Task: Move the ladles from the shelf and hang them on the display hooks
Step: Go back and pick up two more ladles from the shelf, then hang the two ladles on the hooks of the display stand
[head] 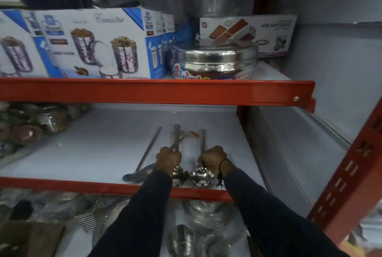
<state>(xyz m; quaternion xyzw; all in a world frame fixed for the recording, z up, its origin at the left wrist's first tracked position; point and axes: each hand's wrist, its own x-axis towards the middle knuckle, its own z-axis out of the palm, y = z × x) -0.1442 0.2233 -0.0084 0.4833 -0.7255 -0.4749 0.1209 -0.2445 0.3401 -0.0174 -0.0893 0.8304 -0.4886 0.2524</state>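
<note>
Two steel ladles lie on the middle shelf (93,145), handles pointing to the back. My left hand (168,159) is closed around the handle of the left ladle (177,137), just above its bowl. My right hand (214,158) grips the handle of the right ladle (202,177), whose round bowl shows below my fingers. A long flat steel spoon (142,161) lies slanted to the left of my left hand, and part of another utensil crosses under that hand. No display hooks are in view.
Red shelf edges (157,91) run across above and below the ladles. Canister boxes (99,44) and a steel tin (215,60) fill the upper shelf. Wrapped steel vessels (31,124) sit at the left. More steelware (186,236) lies on the shelf below. A red upright (351,174) stands at right.
</note>
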